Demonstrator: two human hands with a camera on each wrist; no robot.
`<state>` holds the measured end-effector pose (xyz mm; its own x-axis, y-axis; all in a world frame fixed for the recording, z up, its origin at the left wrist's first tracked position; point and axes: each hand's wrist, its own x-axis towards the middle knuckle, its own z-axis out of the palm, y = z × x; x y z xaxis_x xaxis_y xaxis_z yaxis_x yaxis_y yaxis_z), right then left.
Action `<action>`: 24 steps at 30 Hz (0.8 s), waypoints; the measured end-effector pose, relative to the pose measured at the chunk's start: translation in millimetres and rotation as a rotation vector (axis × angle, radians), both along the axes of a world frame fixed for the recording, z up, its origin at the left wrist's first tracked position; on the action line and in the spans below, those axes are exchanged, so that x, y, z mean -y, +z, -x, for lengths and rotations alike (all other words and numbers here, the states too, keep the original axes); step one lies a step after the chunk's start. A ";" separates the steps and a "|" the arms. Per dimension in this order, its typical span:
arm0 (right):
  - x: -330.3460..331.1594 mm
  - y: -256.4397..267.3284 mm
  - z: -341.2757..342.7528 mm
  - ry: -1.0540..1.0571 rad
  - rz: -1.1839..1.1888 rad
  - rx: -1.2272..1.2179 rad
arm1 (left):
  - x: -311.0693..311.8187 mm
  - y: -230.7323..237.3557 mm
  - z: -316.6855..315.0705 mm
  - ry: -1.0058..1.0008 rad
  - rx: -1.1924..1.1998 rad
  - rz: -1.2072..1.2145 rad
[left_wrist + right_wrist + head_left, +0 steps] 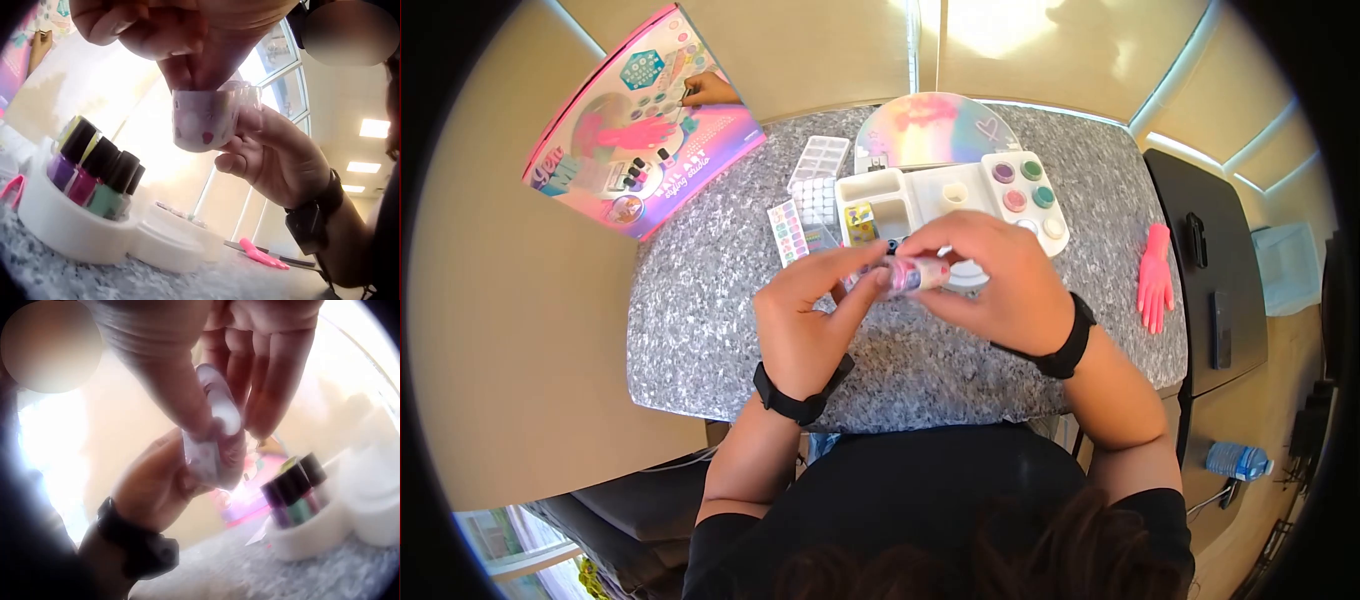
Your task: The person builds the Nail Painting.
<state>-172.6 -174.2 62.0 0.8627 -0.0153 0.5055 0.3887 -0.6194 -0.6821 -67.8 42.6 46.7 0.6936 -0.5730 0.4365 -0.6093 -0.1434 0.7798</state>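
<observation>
Your left hand (800, 312) and right hand (1015, 282) both pinch the patterned roll (913, 276).
It lies sideways between them, one end by each, neither hand nearer.

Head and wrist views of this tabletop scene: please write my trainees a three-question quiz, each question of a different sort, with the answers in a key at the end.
1. Multiple choice: which hand holds the patterned roll? A) left only; B) right only; C) both.
2. True or false: the pink toy hand lies on the speckled tabletop.
3. Short answer: in the left wrist view, what colour are the caps of the polish bottles?

Key
1. C: the left hand and right hand both grip it.
2. True.
3. Black.
</observation>
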 end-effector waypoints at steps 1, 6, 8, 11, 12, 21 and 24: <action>4.3 2.3 -7.4 -0.006 0.042 0.049 | -0.3 4.1 -1.6 0.060 -0.002 0.016; 38.8 2.4 -50.0 -0.133 0.225 -0.015 | -14.2 -0.3 -14.7 0.235 0.035 0.108; 47.4 -5.7 -66.0 -0.067 0.253 -0.010 | -21.5 -4.5 -15.4 0.266 0.026 0.094; 47.1 -13.3 -77.7 0.026 0.278 -0.071 | -28.7 -9.2 -13.3 0.320 0.021 0.077; 47.5 -19.0 -81.4 0.045 0.290 -0.118 | -31.9 -11.7 -12.7 0.328 0.014 0.056; 47.6 -31.1 -90.6 0.038 0.533 -0.057 | -18.6 14.6 -75.4 0.301 0.150 -0.217; 45.3 -32.1 -88.5 0.042 0.564 -0.169 | 7.3 14.1 -137.9 0.257 0.181 -0.431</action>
